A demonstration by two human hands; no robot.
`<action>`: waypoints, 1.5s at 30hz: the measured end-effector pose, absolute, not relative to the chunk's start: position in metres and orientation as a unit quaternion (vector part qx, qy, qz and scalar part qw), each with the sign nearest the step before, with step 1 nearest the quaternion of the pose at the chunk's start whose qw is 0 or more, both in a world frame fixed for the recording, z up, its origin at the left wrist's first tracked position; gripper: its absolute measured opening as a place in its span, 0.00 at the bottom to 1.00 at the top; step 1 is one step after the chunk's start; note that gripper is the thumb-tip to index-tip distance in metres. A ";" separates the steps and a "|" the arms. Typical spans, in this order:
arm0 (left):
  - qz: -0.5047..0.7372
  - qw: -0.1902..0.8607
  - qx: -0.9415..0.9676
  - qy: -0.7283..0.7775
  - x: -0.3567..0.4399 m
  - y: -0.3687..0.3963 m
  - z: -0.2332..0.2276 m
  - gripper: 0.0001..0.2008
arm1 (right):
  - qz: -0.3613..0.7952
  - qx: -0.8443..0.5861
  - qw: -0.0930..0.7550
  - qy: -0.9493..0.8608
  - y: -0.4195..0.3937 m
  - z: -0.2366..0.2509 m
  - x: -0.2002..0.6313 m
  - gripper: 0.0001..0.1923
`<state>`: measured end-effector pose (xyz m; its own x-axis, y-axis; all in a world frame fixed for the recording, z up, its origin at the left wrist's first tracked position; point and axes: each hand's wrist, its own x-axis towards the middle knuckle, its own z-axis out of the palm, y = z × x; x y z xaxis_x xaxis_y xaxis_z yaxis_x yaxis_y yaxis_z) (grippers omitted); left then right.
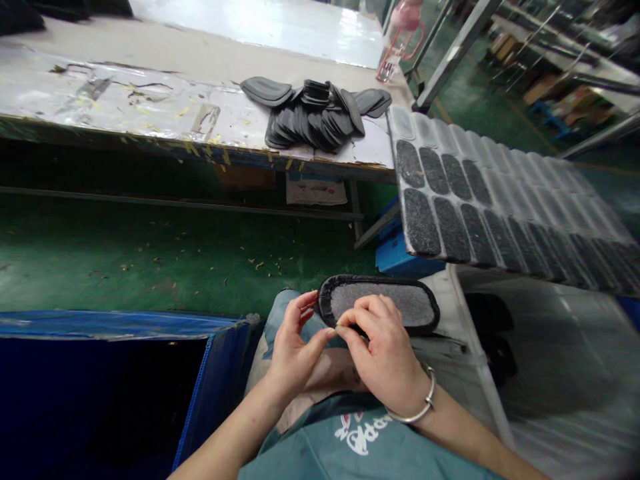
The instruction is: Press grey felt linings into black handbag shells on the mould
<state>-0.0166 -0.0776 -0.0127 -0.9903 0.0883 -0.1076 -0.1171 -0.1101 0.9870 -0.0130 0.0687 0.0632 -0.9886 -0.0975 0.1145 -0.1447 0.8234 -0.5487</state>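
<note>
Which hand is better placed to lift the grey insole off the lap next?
Right, probably. The right hand already lies over the insole, fingers on its near edge. The left hand touches only its left end, pinching at the same spot.

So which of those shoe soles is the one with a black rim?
The grey insole on the person's lap, held by the left hand and right hand. Only it shows a black rim; the board's rows are rimless, the table's pile all black.
</note>
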 end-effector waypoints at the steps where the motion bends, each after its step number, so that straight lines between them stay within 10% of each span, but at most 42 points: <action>1: 0.743 0.071 -0.005 0.665 -0.017 -0.078 -0.013 0.26 | 0.288 0.064 0.041 -0.955 0.069 0.062 -0.012 0.05; 45: 0.710 0.055 -0.045 0.701 -0.013 -0.057 0.008 0.24 | 0.302 0.001 0.016 -0.953 0.078 0.062 -0.021 0.14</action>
